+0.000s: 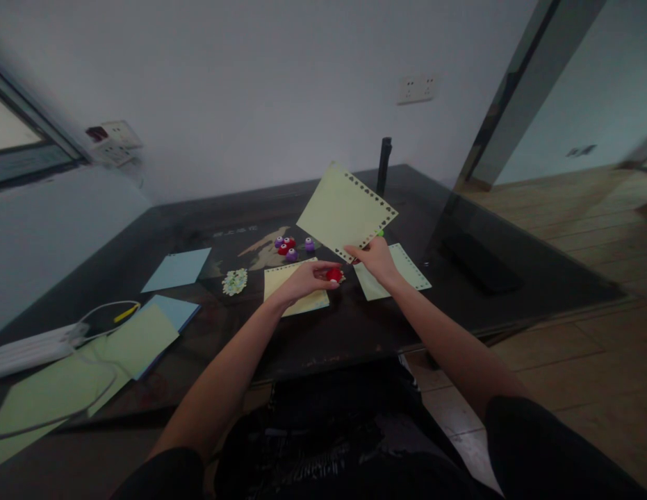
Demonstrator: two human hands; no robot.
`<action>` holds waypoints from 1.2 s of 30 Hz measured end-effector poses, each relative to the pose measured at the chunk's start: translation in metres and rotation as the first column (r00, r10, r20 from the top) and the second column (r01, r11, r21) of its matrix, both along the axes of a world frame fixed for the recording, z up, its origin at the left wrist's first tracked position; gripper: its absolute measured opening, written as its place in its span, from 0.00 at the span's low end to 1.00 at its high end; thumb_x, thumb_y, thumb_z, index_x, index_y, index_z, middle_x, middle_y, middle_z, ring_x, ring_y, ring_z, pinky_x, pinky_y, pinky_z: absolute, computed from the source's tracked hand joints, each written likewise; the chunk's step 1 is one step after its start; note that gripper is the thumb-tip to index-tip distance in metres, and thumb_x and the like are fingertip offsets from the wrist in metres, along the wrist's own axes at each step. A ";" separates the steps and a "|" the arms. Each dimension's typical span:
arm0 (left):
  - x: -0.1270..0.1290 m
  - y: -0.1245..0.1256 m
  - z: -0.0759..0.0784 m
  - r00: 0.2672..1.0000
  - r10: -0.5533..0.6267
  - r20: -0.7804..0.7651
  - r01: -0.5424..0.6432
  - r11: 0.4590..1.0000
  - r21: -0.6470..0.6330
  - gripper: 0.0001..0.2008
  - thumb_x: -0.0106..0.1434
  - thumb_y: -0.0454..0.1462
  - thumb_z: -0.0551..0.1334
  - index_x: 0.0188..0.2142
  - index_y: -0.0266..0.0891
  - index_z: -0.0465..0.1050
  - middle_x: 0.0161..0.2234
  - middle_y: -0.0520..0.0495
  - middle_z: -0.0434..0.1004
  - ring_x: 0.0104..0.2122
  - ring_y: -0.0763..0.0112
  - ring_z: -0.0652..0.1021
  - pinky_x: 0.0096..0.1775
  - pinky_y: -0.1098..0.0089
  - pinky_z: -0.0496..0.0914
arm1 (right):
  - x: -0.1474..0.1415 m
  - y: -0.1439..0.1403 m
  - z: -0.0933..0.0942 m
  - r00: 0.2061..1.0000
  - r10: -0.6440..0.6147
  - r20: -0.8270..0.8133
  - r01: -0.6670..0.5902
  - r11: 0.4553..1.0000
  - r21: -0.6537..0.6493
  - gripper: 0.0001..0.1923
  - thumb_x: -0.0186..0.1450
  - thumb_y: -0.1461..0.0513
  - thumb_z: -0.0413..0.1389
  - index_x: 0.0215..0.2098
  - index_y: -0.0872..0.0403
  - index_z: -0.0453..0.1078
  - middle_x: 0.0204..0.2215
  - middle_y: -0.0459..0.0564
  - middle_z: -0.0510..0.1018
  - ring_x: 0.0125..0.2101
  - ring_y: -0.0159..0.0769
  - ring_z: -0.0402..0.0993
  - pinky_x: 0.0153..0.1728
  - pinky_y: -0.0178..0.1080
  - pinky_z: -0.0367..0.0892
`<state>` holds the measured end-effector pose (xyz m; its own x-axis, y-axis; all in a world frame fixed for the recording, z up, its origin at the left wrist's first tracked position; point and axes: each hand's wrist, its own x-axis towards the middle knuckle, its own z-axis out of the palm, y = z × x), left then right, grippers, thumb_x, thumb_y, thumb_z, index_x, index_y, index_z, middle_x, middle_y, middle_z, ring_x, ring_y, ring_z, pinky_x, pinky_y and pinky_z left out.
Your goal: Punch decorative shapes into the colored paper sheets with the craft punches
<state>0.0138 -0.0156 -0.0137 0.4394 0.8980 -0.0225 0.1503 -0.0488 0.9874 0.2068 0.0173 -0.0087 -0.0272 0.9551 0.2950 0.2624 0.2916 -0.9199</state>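
Above the dark tabletop (354,333) our right hand (376,260) pinches the lower corner of a pale green sheet (344,210) with punched edges, lifted and tilted. Our left hand (301,279) curls its fingers around what seems a small red punch (333,275), just over a yellow sheet (295,285). More punches (290,247) sit behind

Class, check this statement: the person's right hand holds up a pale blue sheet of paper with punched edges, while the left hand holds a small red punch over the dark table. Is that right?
Not quite. In the head view, the right hand holds up a pale yellow-green sheet of paper with punched edges, not a pale blue one. The rest stands: the left hand holds the small red punch over the dark table.
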 end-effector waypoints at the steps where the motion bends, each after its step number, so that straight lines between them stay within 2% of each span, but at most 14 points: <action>1: 0.000 0.001 0.000 1.000 0.000 -0.004 0.000 1.000 0.017 0.24 0.44 0.31 0.70 0.44 0.40 0.76 0.39 0.41 0.80 0.37 0.64 0.78 0.48 0.55 0.68 | 0.000 0.000 0.000 1.000 -0.001 0.002 0.001 1.000 -0.001 0.09 0.53 0.61 0.60 0.29 0.60 0.75 0.25 0.56 0.80 0.22 0.40 0.76 0.25 0.40 0.73; 5: -0.002 0.005 -0.004 1.000 -0.018 0.014 0.017 0.996 0.091 0.23 0.42 0.29 0.69 0.41 0.40 0.77 0.41 0.41 0.79 0.36 0.66 0.78 0.47 0.57 0.69 | 0.000 -0.001 0.002 1.000 0.000 0.029 0.001 1.000 -0.028 0.08 0.54 0.61 0.60 0.28 0.61 0.75 0.25 0.58 0.80 0.25 0.43 0.77 0.28 0.43 0.73; 9: -0.003 0.006 -0.005 0.999 -0.029 -0.034 0.034 0.988 0.147 0.25 0.42 0.27 0.68 0.43 0.40 0.76 0.43 0.40 0.78 0.40 0.65 0.77 0.49 0.57 0.67 | -0.001 -0.002 0.004 1.000 0.015 0.021 -0.014 0.999 -0.051 0.09 0.55 0.62 0.60 0.31 0.61 0.75 0.27 0.58 0.80 0.24 0.44 0.77 0.28 0.45 0.73; 14: -0.002 0.004 -0.003 0.995 -0.028 -0.092 0.050 0.969 0.241 0.24 0.43 0.27 0.66 0.43 0.42 0.76 0.44 0.42 0.78 0.41 0.65 0.77 0.46 0.60 0.70 | -0.002 0.001 -0.002 0.997 0.075 0.003 -0.075 0.996 -0.042 0.09 0.57 0.61 0.58 0.32 0.60 0.75 0.27 0.56 0.80 0.25 0.41 0.76 0.27 0.41 0.73; 21: 0.000 0.004 -0.006 0.993 -0.029 -0.111 0.049 0.983 0.178 0.28 0.44 0.27 0.66 0.47 0.40 0.74 0.44 0.40 0.77 0.41 0.64 0.77 0.46 0.60 0.69 | -0.004 0.005 -0.011 0.992 0.128 -0.001 -0.128 0.991 -0.045 0.11 0.59 0.59 0.56 0.35 0.59 0.74 0.31 0.55 0.80 0.27 0.38 0.76 0.25 0.38 0.73; 25: -0.002 0.006 -0.007 0.982 0.025 -0.188 0.019 0.973 0.228 0.22 0.45 0.28 0.66 0.42 0.40 0.77 0.42 0.41 0.78 0.41 0.61 0.77 0.48 0.58 0.68 | -0.004 0.003 -0.008 0.991 0.128 -0.043 -0.130 0.990 -0.053 0.11 0.59 0.59 0.56 0.36 0.59 0.73 0.31 0.57 0.80 0.26 0.40 0.77 0.26 0.40 0.73; 28: -0.003 0.008 -0.008 0.981 0.050 -0.189 -0.002 0.970 0.245 0.19 0.45 0.29 0.66 0.40 0.39 0.78 0.40 0.41 0.79 0.40 0.62 0.77 0.46 0.58 0.69 | -0.004 0.002 -0.005 0.989 0.131 -0.064 -0.135 0.989 -0.062 0.13 0.59 0.58 0.56 0.36 0.60 0.74 0.31 0.59 0.80 0.26 0.41 0.77 0.26 0.42 0.73; 32: -0.003 0.008 -0.009 0.988 0.060 -0.145 -0.024 0.971 0.238 0.22 0.46 0.29 0.66 0.43 0.37 0.75 0.42 0.40 0.77 0.40 0.64 0.77 0.46 0.59 0.69 | -0.004 0.001 -0.002 0.991 0.108 -0.081 -0.114 0.992 -0.061 0.14 0.58 0.55 0.58 0.34 0.59 0.74 0.27 0.57 0.80 0.24 0.40 0.76 0.25 0.40 0.72; 36: -0.001 0.006 -0.005 0.980 0.104 -0.172 -0.064 0.973 0.224 0.21 0.49 0.31 0.66 0.46 0.35 0.72 0.43 0.41 0.76 0.39 0.67 0.77 0.47 0.59 0.70 | -0.004 -0.002 0.000 0.989 0.088 -0.115 -0.094 0.995 -0.045 0.16 0.56 0.53 0.59 0.32 0.58 0.74 0.26 0.55 0.80 0.23 0.39 0.76 0.24 0.40 0.72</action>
<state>0.0124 -0.0100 -0.0187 0.3688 0.9237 0.1039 0.3383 -0.2375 0.9106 0.2028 0.0156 -0.0082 -0.0838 0.9638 0.2533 0.1303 0.2626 -0.9561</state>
